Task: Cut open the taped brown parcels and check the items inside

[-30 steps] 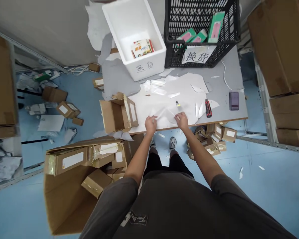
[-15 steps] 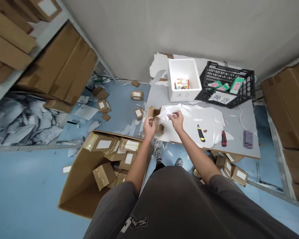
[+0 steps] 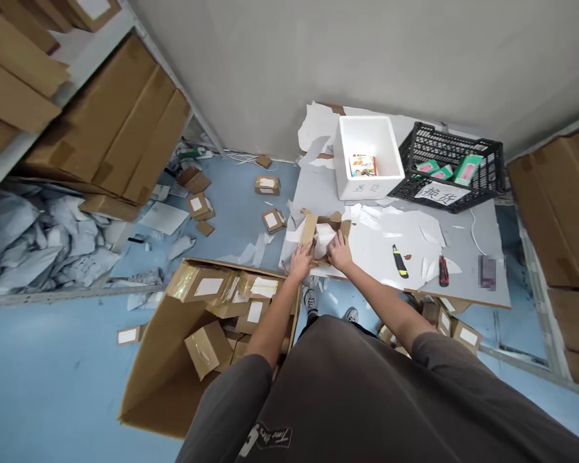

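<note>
A small open cardboard box stands at the near left of the table, its flaps up. Crumpled white paper lies in its opening. My left hand is closed on the box's near left side, with its fingertips at the flap. On the opposite side my right hand grips the right wall, its fingers beside the paper. Whatever is under the paper is hidden. Farther right on the table are a yellow-and-black utility knife and a red-and-black one.
Behind the small box stand a white foam box and a black crate with green packets. A large carton of small parcels is at my left. Shelves rise at the far left, and torn paper covers parts of the table.
The white paper has gone from my right hand above the table into the cardboard box. Both hands have come down onto the box's sides, and the box has shifted slightly right in view.
</note>
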Demonstrator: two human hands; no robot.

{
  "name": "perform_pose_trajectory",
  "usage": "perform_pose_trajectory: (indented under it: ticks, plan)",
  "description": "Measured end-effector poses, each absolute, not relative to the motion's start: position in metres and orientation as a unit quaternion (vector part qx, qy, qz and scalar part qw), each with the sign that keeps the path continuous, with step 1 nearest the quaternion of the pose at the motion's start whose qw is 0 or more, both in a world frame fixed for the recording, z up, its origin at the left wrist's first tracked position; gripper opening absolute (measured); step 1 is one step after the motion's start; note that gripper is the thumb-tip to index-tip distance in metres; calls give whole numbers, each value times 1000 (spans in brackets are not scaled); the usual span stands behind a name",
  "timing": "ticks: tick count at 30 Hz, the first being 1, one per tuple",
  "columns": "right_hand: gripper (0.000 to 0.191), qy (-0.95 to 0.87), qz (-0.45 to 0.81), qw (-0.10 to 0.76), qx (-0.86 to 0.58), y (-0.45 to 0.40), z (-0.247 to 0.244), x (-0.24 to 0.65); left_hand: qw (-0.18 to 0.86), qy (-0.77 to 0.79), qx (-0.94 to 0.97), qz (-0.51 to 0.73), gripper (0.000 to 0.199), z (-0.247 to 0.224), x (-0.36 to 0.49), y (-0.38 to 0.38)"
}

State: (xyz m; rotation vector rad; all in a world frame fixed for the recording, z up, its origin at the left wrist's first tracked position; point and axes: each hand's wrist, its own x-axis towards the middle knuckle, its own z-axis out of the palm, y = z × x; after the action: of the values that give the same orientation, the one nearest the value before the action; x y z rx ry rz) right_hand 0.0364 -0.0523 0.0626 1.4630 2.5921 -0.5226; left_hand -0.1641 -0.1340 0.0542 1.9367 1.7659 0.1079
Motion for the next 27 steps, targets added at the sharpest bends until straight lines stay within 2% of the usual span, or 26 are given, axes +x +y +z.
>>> perform_pose_trajectory:
  ticks: [6, 11, 13, 16, 20, 27]
  plan:
    - [58, 821, -203, -45, 531, -83, 90, 92, 217, 636, 734, 99, 10, 69, -141, -127]
    - [82, 786, -218, -98, 570, -95, 135, 174, 172, 560, 799, 134, 13, 98, -85, -115]
    - [85, 769, -215, -114, 591, -106, 152, 222, 151, 529, 821, 152, 14, 111, -44, -102]
    - [83, 719, -180, -148, 655, -136, 173, 311, 144, 453, 863, 171, 14, 129, 49, -83]
    - [79, 614, -105, -169, 764, -215, 194, 447, 165, 315, 921, 157, 13, 153, 219, -90]
    - [57, 371, 3, -165, 914, -415, 209, 638, 205, 65, 969, 123, 7, 177, 514, -201]
